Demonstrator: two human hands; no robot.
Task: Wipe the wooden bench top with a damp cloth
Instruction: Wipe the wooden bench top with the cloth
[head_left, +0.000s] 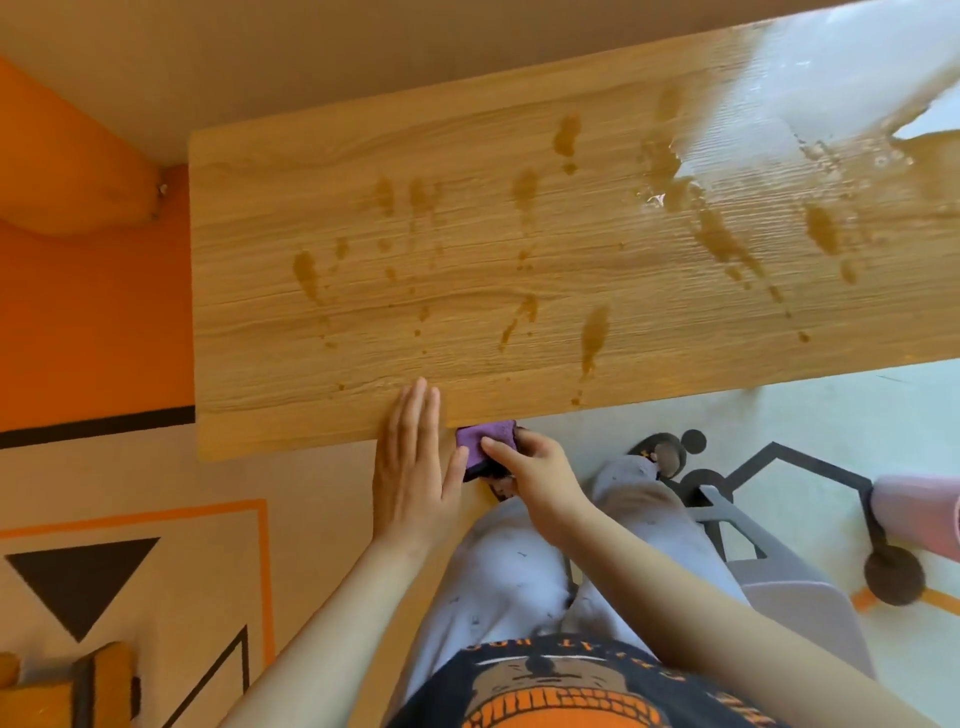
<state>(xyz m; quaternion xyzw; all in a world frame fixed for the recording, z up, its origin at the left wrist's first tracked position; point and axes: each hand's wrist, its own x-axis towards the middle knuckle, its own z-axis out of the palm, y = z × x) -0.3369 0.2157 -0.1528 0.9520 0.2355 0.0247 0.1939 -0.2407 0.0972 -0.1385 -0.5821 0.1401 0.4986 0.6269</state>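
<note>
Nearest, the right hand (524, 467) pinches a purple cloth (485, 441) just off the wooden bench top's (467, 234) near edge. The left hand (415, 457) lies flat, fingers together, fingertips on that edge. Brown stains (595, 332) spatter the wood.

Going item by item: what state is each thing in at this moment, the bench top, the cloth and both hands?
bench top: wet, brown splashes and streaks all over, unwiped.
purple cloth: bunched, below the near edge, off the surface.
right hand: grip closed on the cloth.
left hand: open, flat, fingertips on the near edge.
</note>
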